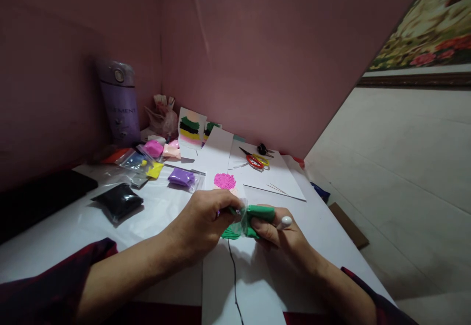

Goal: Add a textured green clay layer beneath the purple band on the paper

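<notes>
My left hand (204,219) is closed in a pinch on a bit of green clay at the mouth of a clear plastic bag. My right hand (277,232) grips the bag of green clay (259,213) and also holds a white ball-tipped tool (284,222) between its fingers. Both hands hover over a white paper sheet (239,286) with a black drawn line. On that sheet lie a flattened green clay shape (230,232) and, further back, a pink textured clay disc (224,181).
Bags of clay lie on the table at left: black (117,200), purple (181,177), yellow (155,169), pink (153,148). A purple flask (120,102) stands at the back. Red-and-yellow scissors (256,160) rest on white paper. Pink boards wall the table; its right edge drops to the floor.
</notes>
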### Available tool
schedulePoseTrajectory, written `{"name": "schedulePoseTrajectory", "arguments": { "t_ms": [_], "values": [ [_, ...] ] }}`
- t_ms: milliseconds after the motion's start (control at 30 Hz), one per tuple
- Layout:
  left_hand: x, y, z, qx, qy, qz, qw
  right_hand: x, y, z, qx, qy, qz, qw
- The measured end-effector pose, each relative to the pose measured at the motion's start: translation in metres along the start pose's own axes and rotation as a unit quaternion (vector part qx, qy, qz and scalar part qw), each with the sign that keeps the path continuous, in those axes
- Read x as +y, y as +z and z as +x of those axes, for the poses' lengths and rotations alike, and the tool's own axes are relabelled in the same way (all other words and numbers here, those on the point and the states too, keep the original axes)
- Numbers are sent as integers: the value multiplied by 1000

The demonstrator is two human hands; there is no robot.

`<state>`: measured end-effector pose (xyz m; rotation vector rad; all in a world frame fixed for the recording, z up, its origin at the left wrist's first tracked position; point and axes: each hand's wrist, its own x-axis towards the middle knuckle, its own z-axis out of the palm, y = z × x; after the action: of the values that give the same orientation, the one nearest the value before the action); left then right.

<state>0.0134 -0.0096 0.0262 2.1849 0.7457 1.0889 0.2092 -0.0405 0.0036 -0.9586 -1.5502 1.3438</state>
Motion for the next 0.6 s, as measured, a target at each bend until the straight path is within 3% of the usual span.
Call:
{"name": "schedulePoseTrajectory", "arguments": {
  "t_ms": [367, 600],
  "values": [
    [-7, 6, -1, 32, 52, 78, 995, -8, 4, -3, 37, -43, -207, 977],
    [-7, 9, -2, 42, 43, 71, 996, -10, 5, -2, 17, -67, -243, 968]
  ]
}}
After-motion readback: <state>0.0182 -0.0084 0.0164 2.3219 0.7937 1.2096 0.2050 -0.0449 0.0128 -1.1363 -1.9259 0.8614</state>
